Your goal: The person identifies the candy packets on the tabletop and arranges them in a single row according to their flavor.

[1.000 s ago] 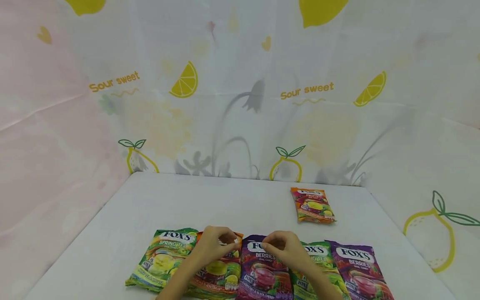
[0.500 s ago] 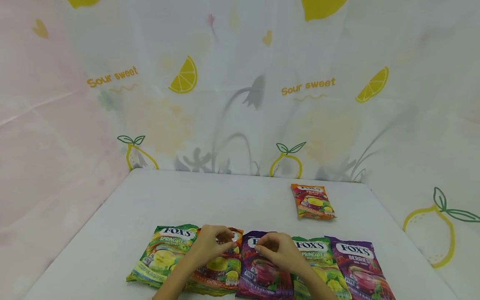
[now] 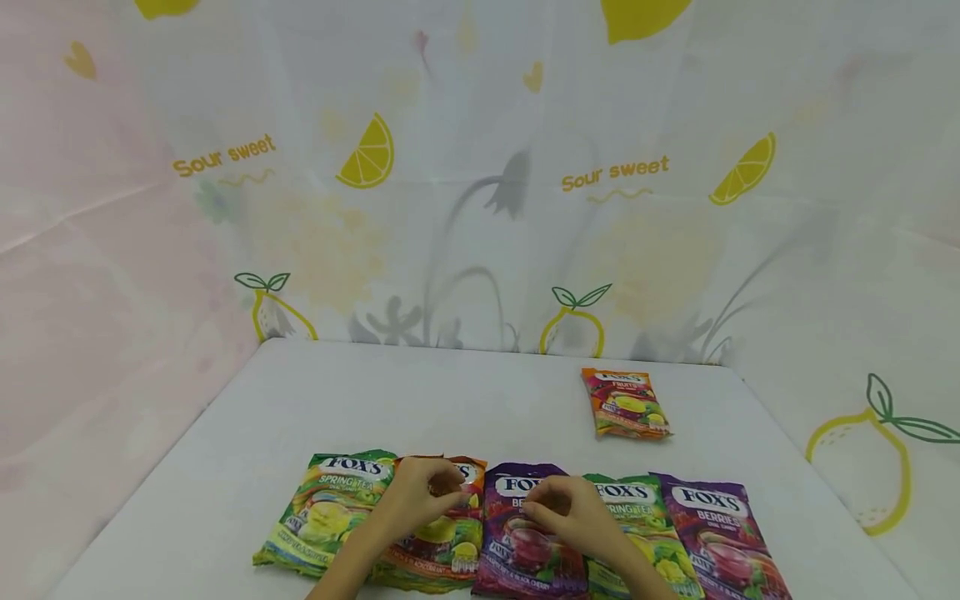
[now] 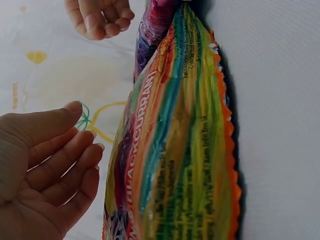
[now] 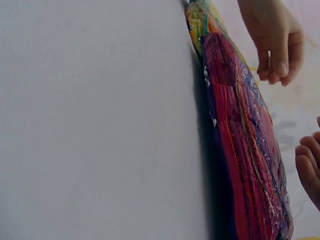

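Observation:
In the head view my left hand [image 3: 422, 498] hovers over an orange candy bag [image 3: 431, 557], fingers loosely curved and thumb apart from them. Its grip is vacant, as the left wrist view also shows, where the left hand [image 4: 55, 170] stays clear of the orange bag [image 4: 175, 150]. My right hand [image 3: 570, 515] is similarly curved above a purple Fox's Berries bag [image 3: 517, 575], holding nothing. The right wrist view has the purple bag [image 5: 240, 135] lying on the table, with fingers of the right hand [image 5: 311, 162] at the right edge and the left hand [image 5: 280, 42] above.
A green Spring Tea bag [image 3: 318, 521] lies left of the orange one. Rightward are another green bag [image 3: 660, 546] and a second purple bag [image 3: 723, 542]. A smaller-looking orange Fruits bag [image 3: 628, 406] lies farther back on the white table [image 3: 420, 392], before a lemon-print cloth [image 3: 465, 233].
The view tilted slightly between the first two frames. Since half a second ago my right hand has shifted a little right and nearer to me. The left hand and the bags look nearly unchanged.

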A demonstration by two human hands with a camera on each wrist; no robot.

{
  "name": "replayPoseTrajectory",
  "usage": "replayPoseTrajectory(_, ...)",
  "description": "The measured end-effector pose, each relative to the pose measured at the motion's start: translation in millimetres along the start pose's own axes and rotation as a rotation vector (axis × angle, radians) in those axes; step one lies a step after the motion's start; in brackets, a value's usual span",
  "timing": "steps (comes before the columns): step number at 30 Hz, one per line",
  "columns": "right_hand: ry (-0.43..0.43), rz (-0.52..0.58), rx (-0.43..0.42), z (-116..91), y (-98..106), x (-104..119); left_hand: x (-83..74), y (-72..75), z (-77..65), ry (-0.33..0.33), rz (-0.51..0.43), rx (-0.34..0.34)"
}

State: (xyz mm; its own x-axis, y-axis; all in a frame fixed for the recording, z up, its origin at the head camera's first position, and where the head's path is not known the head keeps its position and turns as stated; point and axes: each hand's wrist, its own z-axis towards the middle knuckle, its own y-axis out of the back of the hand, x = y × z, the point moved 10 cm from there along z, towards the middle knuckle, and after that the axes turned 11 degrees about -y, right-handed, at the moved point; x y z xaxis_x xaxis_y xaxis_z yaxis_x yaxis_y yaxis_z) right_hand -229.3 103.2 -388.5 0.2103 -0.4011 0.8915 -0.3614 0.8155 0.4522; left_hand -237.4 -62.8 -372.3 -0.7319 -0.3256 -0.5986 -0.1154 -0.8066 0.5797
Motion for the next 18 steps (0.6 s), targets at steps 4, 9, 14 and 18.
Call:
replayPoseTrajectory(4,0.002,-0.022,-0.015,-3,3,-2,2.3,-1.0,-3.2,0.028,-0.022,0.011)
replayPoseTrajectory(9,-0.042,-0.018,-0.001,-6,4,-10,5.2,1.0,-9.1,0.057,-0.046,0.014)
replayPoseTrajectory(14,-0.041,-0.001,0.010,-7,3,-11,10.8,5.9,-16.8,0.090,-0.041,-0.003)
replayPoseTrajectory(18,0.001,0.017,0.022,-7,0,-8,11.0,10.2,-21.5,0.083,-0.006,-0.021)
